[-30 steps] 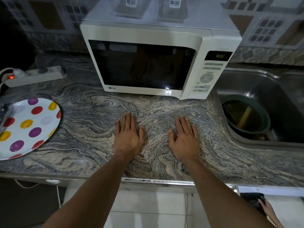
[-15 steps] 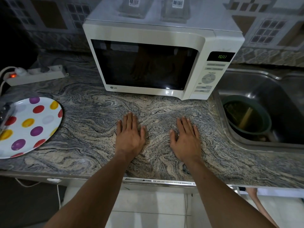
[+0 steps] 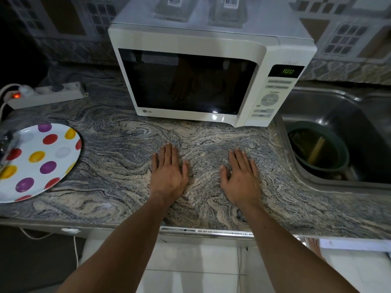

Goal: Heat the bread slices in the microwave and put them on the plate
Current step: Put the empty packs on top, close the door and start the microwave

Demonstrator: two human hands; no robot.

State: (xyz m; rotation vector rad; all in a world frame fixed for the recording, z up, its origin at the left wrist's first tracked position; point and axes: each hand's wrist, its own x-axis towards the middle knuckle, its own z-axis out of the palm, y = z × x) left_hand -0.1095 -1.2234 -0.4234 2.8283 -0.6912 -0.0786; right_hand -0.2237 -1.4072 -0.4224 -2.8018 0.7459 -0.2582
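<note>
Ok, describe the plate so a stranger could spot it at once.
Start at the white microwave on the marbled counter. Look left, past the power strip, to the counter's left edge. The plate is round and white, the only thing covered in red, yellow and purple dots.

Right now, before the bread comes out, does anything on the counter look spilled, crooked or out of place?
Nothing looks spilled or damaged. The microwave is shut, its display lit. Both hands, left hand and right hand, rest flat on the counter. One small oddity: a dark, crumpled item, too blurred to name, lies on the dotted plate.
</note>
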